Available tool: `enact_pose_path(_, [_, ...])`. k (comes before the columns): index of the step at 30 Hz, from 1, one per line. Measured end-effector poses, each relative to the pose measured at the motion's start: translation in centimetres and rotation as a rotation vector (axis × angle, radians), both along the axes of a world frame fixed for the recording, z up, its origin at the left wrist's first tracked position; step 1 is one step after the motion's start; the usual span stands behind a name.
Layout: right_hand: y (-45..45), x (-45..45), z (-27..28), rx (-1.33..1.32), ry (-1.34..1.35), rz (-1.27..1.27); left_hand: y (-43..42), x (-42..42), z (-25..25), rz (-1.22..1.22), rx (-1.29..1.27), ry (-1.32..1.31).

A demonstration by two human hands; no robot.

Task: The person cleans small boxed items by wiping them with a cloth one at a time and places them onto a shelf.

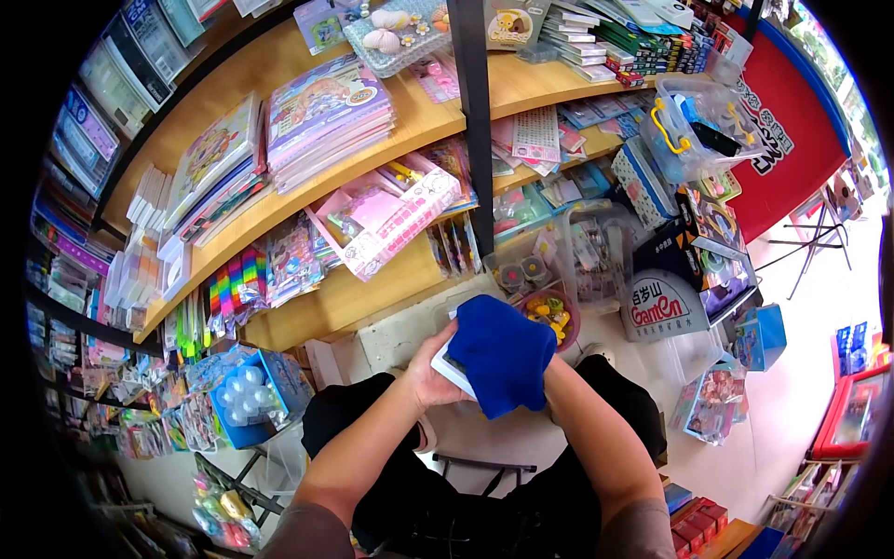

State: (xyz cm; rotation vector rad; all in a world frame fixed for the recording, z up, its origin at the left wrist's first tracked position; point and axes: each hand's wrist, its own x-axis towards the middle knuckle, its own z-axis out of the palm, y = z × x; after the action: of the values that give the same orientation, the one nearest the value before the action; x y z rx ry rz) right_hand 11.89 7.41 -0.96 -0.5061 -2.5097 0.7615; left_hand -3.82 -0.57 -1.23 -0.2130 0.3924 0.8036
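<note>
In my left hand (430, 374) I hold a flat white item (451, 374) by its left side, my fingers closed round it. What it is I cannot make out, since a blue cloth (503, 352) lies over most of it. My right wrist (557, 380) runs into the cloth from the right. The cloth drapes over my right hand and hides its fingers, and it lies against the white item. Both hands are close together above my lap, between my knees.
Wooden shelves (372, 154) with stacked books (326, 112) and a pink box (386, 219) stand ahead. Clear plastic bins (601, 256) and a pink bowl of yellow toys (549, 317) sit beyond my hands. A white carton (663, 306) is to the right, a blue box (250, 396) to the left.
</note>
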Motion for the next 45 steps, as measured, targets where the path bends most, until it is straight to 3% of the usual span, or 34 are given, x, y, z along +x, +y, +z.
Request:
enact_pose_path(4, [0.1,0.1,-0.2,-0.042,-0.031,-0.064,0.0,0.1,0.6,-0.027,-0.01,0.014])
enact_pose_path(9, [-0.1,0.9,1.4,0.088,0.148,-0.152,0.0,0.2,0.7,-0.04,-0.007,0.008])
enact_pose_path(11, [-0.6,0.9,2.4,0.065,0.071,-0.254,0.0,0.1,0.3,-0.053,0.014,-0.031])
enact_pose_path(14, [-2.0,0.9,3.3,-0.085,-0.124,-0.498,0.3,0.8,0.9,-0.07,-0.091,0.238])
enact_pose_path(15, [-2.0,1.1,2.4,-0.099,-0.148,-0.538,0.4,0.7,0.7,-0.072,-0.063,0.186])
enact_pose_path(20, [1.1,5.2,-1.2,0.29,-0.179,-0.401,0.5,-0.6,1.0,-0.051,0.015,0.077])
enact_pose_path(23, [0.5,5.6,3.3,0.481,-0.06,-0.336,0.5,-0.8,0.9,-0.087,0.037,0.025])
enact_pose_path(26, [0.0,3.5,7.1,0.088,-0.65,-0.243,0.4,-0.5,1.2,-0.101,0.035,0.082])
enact_pose_path(29, [-1.0,3.3,4.8,0.272,-0.273,-0.121,0.3,0.2,1.5,-0.12,0.025,0.222])
enact_pose_path(32, [-0.7,2.6,3.9,0.289,-0.422,0.018,0.0,1.1,1.6,-0.118,0.0,0.386])
enact_pose_path(36, [-1.5,2.0,2.5,0.176,-0.369,-0.113,-0.2,1.3,1.6,-0.214,0.039,0.531])
enact_pose_path(40, [-1.8,2.0,1.6,0.239,-0.448,-0.122,-0.7,1.8,1.1,-0.245,0.081,0.657])
enact_pose_path(45, [-1.6,2.6,-1.2,0.244,-0.272,-0.083,-0.8,1.6,1.1,-0.108,0.07,0.657])
